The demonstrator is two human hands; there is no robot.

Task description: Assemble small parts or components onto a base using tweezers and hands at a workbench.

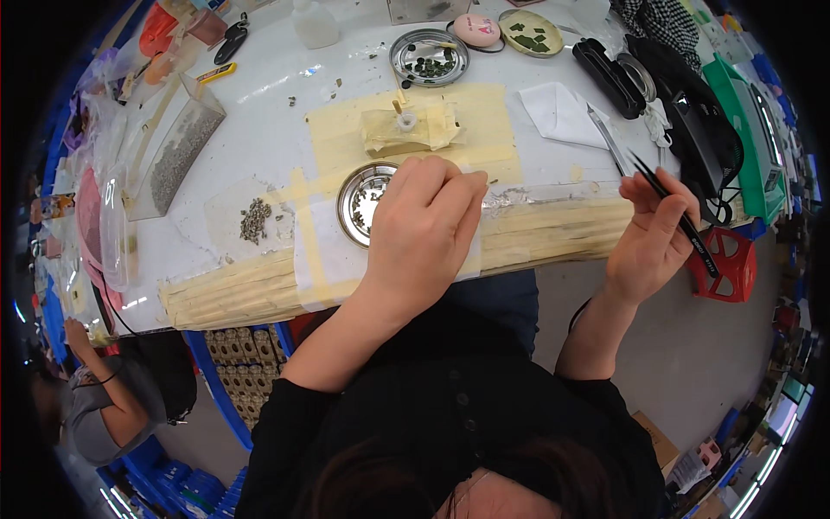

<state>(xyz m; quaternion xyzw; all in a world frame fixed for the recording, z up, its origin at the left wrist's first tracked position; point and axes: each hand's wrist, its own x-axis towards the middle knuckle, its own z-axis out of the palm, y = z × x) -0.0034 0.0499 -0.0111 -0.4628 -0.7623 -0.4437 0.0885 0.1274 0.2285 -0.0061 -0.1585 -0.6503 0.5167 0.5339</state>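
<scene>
My left hand (424, 227) is over a small round metal dish (343, 223), covering its right side. Its fingers are pinched together, and what they may hold is hidden. Small dark pieces lie in the dish. Off to the right, my right hand (650, 235) grips black tweezers (701, 248), their thin tips pointing up and left. Beyond the left hand, a block wrapped in yellowish tape (378, 137) has a small pale fitting (405, 122) on top. Left of the dish is a pile of small greyish pieces (254, 220).
Farther back are a metal tray (394, 73) with dark green pieces, a round pink object (476, 30) and a pale dish (553, 48). A clear bin of grey bits (179, 160) stands left. A white cloth (553, 112) and black case (609, 78) lie right. Another person (121, 398) is at lower left.
</scene>
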